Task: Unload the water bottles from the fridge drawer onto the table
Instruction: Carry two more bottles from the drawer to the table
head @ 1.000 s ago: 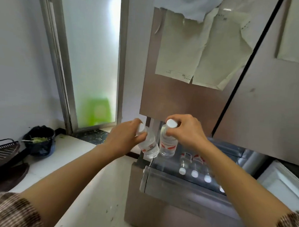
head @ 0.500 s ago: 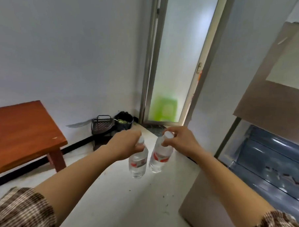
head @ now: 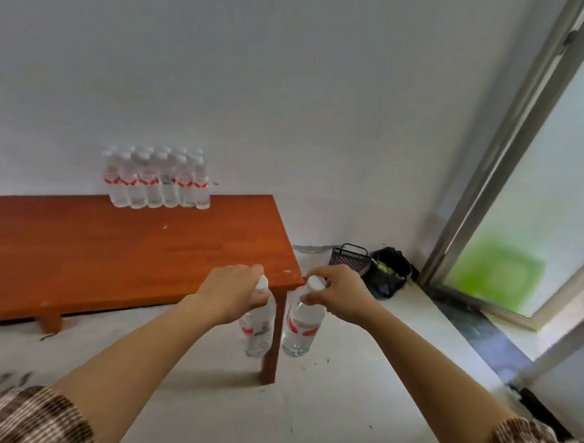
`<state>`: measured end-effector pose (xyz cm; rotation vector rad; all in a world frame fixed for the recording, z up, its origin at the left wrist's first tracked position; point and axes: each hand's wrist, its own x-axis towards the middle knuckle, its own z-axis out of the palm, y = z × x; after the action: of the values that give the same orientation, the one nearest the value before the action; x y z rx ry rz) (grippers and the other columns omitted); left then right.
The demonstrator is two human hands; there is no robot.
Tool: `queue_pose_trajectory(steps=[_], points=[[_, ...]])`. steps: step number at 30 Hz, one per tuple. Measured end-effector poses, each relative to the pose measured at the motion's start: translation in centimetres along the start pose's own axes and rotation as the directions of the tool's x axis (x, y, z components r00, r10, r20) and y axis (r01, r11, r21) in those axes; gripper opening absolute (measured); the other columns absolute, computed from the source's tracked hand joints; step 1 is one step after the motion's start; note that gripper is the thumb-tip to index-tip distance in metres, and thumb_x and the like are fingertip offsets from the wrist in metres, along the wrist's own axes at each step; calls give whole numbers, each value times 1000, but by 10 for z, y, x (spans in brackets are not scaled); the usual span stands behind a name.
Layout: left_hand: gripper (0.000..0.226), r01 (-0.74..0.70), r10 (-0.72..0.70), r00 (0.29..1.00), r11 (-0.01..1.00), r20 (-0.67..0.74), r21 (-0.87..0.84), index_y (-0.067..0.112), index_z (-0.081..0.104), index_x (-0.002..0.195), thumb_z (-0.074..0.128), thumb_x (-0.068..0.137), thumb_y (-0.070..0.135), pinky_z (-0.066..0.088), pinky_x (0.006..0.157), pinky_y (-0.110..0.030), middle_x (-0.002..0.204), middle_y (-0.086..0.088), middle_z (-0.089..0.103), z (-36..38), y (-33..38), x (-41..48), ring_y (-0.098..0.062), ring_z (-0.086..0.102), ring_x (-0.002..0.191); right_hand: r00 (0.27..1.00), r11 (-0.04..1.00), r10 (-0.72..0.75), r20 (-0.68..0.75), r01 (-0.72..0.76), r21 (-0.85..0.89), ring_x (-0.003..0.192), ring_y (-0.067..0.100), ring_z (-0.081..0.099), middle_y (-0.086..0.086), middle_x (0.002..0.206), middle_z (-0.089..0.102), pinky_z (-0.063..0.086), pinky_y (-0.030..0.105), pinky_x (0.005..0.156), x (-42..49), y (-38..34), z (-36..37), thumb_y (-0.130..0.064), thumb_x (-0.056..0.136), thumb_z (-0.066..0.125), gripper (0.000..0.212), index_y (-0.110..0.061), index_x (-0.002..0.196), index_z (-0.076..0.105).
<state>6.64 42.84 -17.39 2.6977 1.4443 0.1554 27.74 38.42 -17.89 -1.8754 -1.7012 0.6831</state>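
Left hand: we see our left hand point(head: 229, 290) curled round the neck of the left bottle point(head: 257, 327), just under its white cap.
Right hand: our right hand point(head: 339, 295) pinches the right bottle point(head: 301, 325) at the neck, with its white cap showing above the fingers.
Carried bottles: both hang upright in the air, side by side but apart. They are in front of the near right corner of the table point(head: 115, 247) and above the floor point(head: 342, 407). In our view the left one overlaps the table leg.
Unloaded bottles: a cluster of bottles point(head: 157, 178) with red labels stands upright at the far edge of the table, against the wall point(head: 289, 87). It is blurred, so we think there are two rows but cannot count them.
Corner: a dark basket point(head: 349, 257) and a black bin point(head: 390, 269) sit on the floor, touching or nearly so, between the table and the glass door point(head: 517, 231).
Sleeves: brown patterned cuffs point(head: 24, 417) show at the bottom corners.
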Motion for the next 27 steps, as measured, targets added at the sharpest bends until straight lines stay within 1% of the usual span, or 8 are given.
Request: queue_pose_trajectory(steps=[4, 6, 10, 15, 19, 23, 25, 27], points=[[28, 98, -99, 995, 993, 9, 62, 18, 50, 101, 45, 92, 44, 42, 62, -33, 91, -1, 62, 1, -85, 26, -21, 59, 77, 992, 996, -86, 91, 87, -10, 82, 13, 62, -6, 93, 67, 46, 20, 63, 86, -40, 43, -31, 73, 80, 32, -19, 101, 71], [30, 130, -132, 991, 987, 10, 97, 17, 50, 103, 46, 92, 45, 44, 62, -32, 93, 0, 63, 0, -124, 43, -21, 59, 77, 986, 994, -111, 121, 112, 2, 75, 11, 60, -7, 87, 65, 43, 18, 58, 128, -60, 64, -30, 72, 80, 24, -23, 94, 71], [32, 209, -211, 977, 970, 4, 127, 17, 50, 109, 47, 92, 44, 45, 64, -32, 100, -2, 64, -13, -193, 74, -21, 59, 80, 969, 985, -161, 189, 169, -22, 80, 11, 62, -5, 95, 70, 43, 17, 60, 203, -101, 101, -27, 74, 80, 29, -20, 100, 72], [36, 319, -307, 944, 944, -122, 89, 16, 46, 120, 47, 95, 42, 46, 69, -29, 110, -2, 61, -28, -268, 101, -20, 58, 90, 954, 976, -208, 215, 215, -14, 89, 15, 65, -3, 103, 71, 53, 26, 72, 286, -154, 134, -26, 75, 79, 35, -18, 108, 71], [31, 361, -346, 926, 929, -153, 86, 15, 46, 115, 46, 95, 39, 40, 66, -28, 108, -2, 60, -37, -327, 127, -18, 52, 86, 951, 970, -241, 195, 244, 10, 88, 16, 65, -6, 98, 70, 49, 27, 71, 340, -189, 159, -30, 73, 79, 32, -21, 103, 70], [35, 376, -363, 921, 924, -144, 73, 14, 46, 119, 47, 95, 40, 41, 69, -28, 113, -3, 60, -39, -390, 153, -20, 58, 96, 952, 968, -249, 179, 250, 13, 76, 12, 60, -10, 83, 64, 44, 24, 62, 389, -221, 189, -32, 73, 77, 20, -25, 88, 66], [40, 371, -361, 923, 927, -132, 62, 15, 45, 125, 47, 94, 41, 45, 71, -30, 117, -3, 61, -38, -427, 166, -21, 60, 99, 953, 969, -243, 182, 246, 8, 76, 12, 62, -7, 82, 67, 51, 30, 66, 414, -239, 206, -32, 74, 77, 19, -20, 85, 66], [45, 350, -342, 933, 935, -116, 62, 17, 41, 131, 46, 94, 43, 48, 73, -32, 121, -3, 61, -38, -463, 179, -23, 62, 101, 954, 970, -237, 182, 242, -6, 84, 15, 65, -3, 91, 71, 55, 36, 76, 440, -254, 224, -32, 74, 78, 26, -19, 95, 69]])
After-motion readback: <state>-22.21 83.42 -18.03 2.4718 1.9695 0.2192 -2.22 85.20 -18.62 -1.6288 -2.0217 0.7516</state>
